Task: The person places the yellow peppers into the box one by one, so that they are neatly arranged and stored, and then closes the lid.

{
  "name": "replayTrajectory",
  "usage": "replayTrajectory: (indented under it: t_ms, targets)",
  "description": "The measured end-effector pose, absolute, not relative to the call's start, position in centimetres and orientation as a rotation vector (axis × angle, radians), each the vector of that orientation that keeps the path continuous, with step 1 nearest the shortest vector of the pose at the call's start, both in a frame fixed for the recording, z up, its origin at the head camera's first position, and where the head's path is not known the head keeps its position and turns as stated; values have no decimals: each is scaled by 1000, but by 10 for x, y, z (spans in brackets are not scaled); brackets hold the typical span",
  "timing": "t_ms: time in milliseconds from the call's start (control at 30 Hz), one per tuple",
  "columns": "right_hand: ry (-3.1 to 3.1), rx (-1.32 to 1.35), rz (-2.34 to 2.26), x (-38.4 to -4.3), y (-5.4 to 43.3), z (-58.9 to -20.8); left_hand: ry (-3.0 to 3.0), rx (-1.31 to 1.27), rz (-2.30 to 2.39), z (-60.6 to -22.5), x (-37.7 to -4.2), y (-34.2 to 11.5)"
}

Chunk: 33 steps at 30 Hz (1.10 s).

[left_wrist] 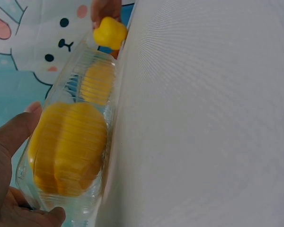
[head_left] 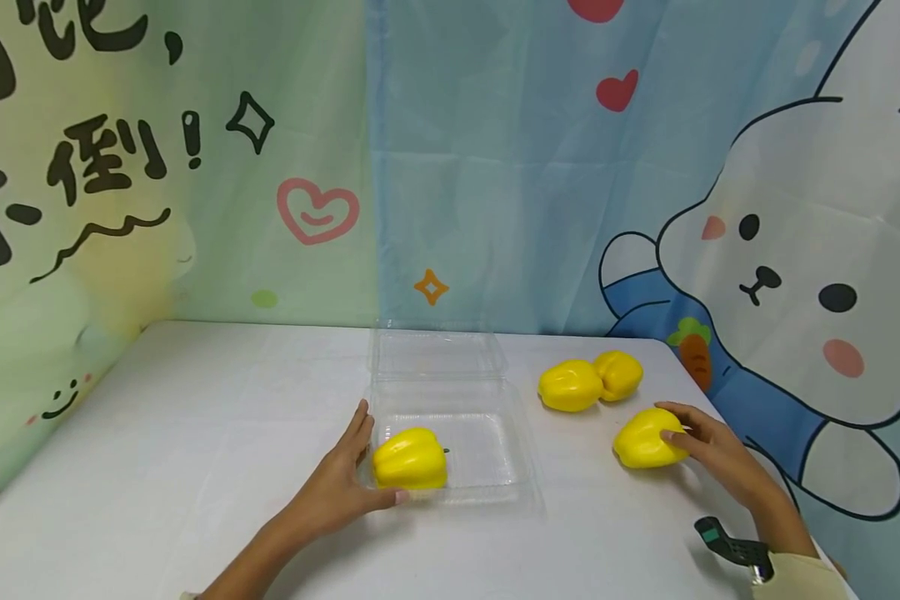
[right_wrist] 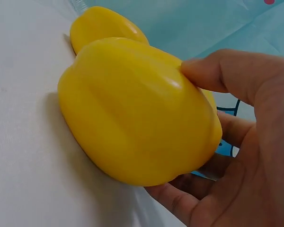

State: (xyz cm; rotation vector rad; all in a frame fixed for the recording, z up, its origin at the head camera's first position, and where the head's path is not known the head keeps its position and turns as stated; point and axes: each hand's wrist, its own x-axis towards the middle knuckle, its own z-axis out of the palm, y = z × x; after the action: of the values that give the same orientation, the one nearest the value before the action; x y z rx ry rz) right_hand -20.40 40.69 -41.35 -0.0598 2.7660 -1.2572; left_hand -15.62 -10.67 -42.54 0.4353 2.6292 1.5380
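A yellow bell pepper (head_left: 410, 459) lies at the left end of a clear plastic clamshell box (head_left: 487, 450), its lid (head_left: 438, 354) folded back. Beside that end is my left hand (head_left: 345, 479), fingers straight along the left side and thumb at the front edge. The left wrist view has this pepper (left_wrist: 68, 149) behind the clear wall, with the thumb (left_wrist: 21, 125) close to the rim. At the right, my right hand (head_left: 708, 442) holds another yellow bell pepper (head_left: 647, 439) between thumb and fingers. Up close, its smooth lobed side (right_wrist: 132, 109) faces the right wrist camera.
Two more yellow bell peppers, one in front (head_left: 570, 385) and one behind (head_left: 618, 374), touch each other right of the box. All stand on a white table (head_left: 195, 433). A printed curtain (head_left: 480, 167) hangs behind it. A dark band (head_left: 738, 550) is on the right wrist.
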Motion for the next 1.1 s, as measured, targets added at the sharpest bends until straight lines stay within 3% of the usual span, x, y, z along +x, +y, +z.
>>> replayTrajectory:
  t_ms: [1100]
  targets:
    - [2882, 17, -1184, -202, 379, -416, 2639, 443, 1510, -426, -157, -108]
